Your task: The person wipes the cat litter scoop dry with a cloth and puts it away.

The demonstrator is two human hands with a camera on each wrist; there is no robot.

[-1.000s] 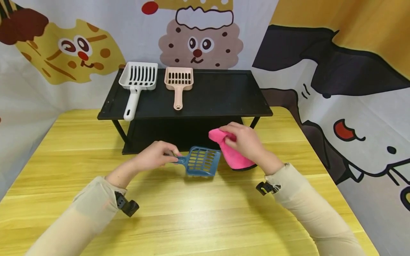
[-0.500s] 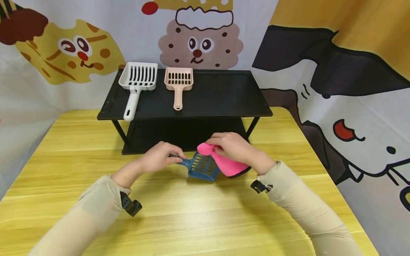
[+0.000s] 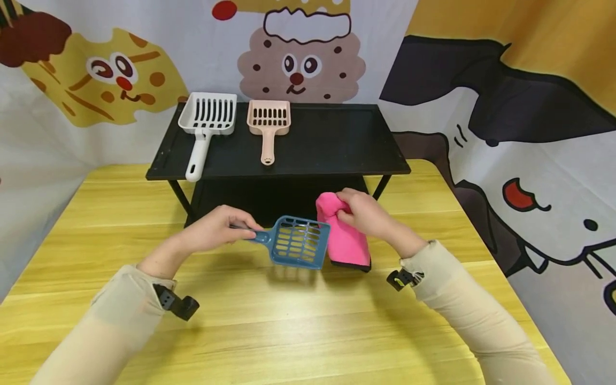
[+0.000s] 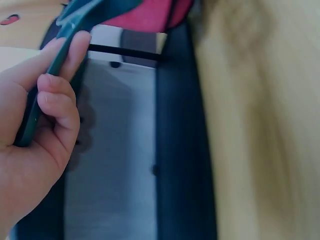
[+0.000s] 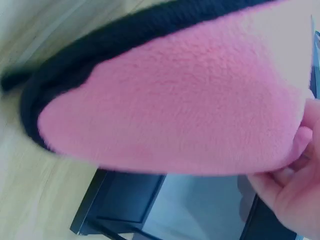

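Observation:
My left hand (image 3: 218, 229) grips the handle of a blue slotted litter scoop (image 3: 300, 241), its head held above the table and pointing right. In the left wrist view my fingers (image 4: 62, 102) curl round the thin handle (image 4: 42, 95). My right hand (image 3: 363, 212) pinches a bunched pink cloth (image 3: 347, 240) with a dark edge, hanging just right of the scoop's front lip. The right wrist view is largely filled by the fuzzy cloth (image 5: 175, 100), with fingers (image 5: 285, 185) holding it at the right side.
A two-tier black shelf (image 3: 332, 141) stands behind the hands. On its top lie a white litter scoop (image 3: 204, 128) and a smaller pale pink one (image 3: 268, 128). Below is a wood-grain table (image 3: 289, 331). A cartoon-printed curtain (image 3: 385, 32) hangs behind and on the right.
Half a second ago the cloth overlapped the scoop's head; now it has moved up and right, off it. The scoop has shifted left and turned its slotted face more toward the head camera.

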